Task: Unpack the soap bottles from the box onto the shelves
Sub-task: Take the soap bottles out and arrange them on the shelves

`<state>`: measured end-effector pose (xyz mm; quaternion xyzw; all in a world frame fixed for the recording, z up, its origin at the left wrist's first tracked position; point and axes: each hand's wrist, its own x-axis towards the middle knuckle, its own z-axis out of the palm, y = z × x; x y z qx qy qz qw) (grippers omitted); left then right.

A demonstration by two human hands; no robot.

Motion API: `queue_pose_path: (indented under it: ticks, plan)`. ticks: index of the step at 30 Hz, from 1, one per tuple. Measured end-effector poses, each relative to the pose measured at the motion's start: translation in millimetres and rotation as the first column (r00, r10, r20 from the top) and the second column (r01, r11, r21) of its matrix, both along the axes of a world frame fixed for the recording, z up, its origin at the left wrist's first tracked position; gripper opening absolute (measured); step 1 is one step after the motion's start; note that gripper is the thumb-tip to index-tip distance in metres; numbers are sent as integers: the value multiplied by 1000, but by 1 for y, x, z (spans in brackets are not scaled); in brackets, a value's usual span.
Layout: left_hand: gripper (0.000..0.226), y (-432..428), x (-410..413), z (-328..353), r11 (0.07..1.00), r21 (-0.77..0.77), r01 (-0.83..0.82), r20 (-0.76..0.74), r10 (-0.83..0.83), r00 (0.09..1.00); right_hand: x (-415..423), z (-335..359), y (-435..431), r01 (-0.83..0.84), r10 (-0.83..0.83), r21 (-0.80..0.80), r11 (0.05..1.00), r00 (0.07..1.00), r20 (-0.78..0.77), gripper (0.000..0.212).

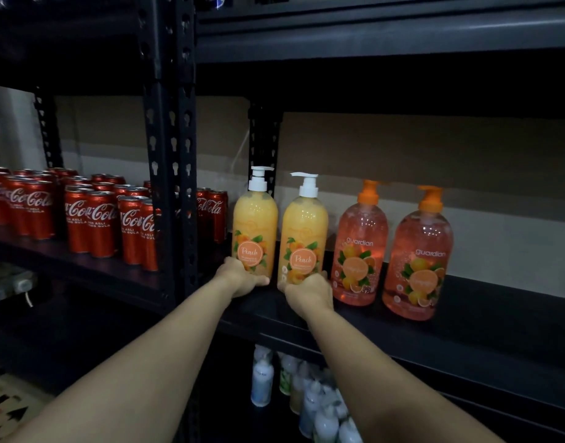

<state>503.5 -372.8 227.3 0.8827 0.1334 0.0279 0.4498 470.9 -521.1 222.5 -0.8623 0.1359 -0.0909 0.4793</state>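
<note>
Two yellow peach soap bottles with white pumps stand upright on the dark shelf point(466, 302). My left hand point(239, 278) grips the base of the left peach bottle point(255, 219). My right hand point(308, 294) grips the base of the right peach bottle point(303, 225). To their right stand two pink-orange soap bottles with orange pumps, one nearer point(359, 244) and one further right point(418, 254), both upright and untouched. The box is not in view.
Several red cola cans point(92, 219) fill the shelf to the left, past a black perforated upright post point(171, 155). Several more pump bottles point(306, 394) stand on a lower level below. Another shelf board runs overhead. Bare shelf lies right of the orange-pump bottles.
</note>
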Motion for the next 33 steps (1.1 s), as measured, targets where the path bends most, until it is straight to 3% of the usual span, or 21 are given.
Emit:
queue_pose_path:
  ticks: [3,5,9,13,16,18,22,25,28,33]
  plan:
    - [68,-10,-34,8,996,53,-76,35,75,997,-31,12,-15,-27,28,29,999,998,-48,65]
    - [62,-20,-69,14,987,115,-111,79,102,992,-61,22,-31,-102,100,-32,994,994,-51,52]
    - [56,-50,-154,26,992,121,21,217,-47,975,-135,34,-72,-255,256,-246,935,966,-30,62]
    - [24,-93,-243,-9,973,11,230,252,-225,941,-217,3,-116,-372,350,-421,827,927,-132,54]
    - [12,-125,-305,-72,948,-1,317,118,-315,942,-281,-45,-151,-409,332,-517,752,912,-239,45]
    - [9,-142,-342,-131,935,7,354,-19,-354,935,-323,-86,-174,-432,277,-496,753,892,-356,36]
    - [27,-162,-405,-232,840,68,538,-416,-467,780,-394,-175,-210,-417,221,-360,835,852,-474,2]
    - [41,-162,-429,-284,762,136,633,-602,-444,664,-433,-231,-224,-402,159,-310,862,794,-587,11]
    - [48,-154,-450,-324,757,126,641,-696,-392,601,-448,-273,-224,-499,172,-288,817,688,-705,51]
    - [66,-154,-464,-370,811,101,576,-808,-271,523,-443,-299,-215,-525,166,-344,778,701,-694,63]
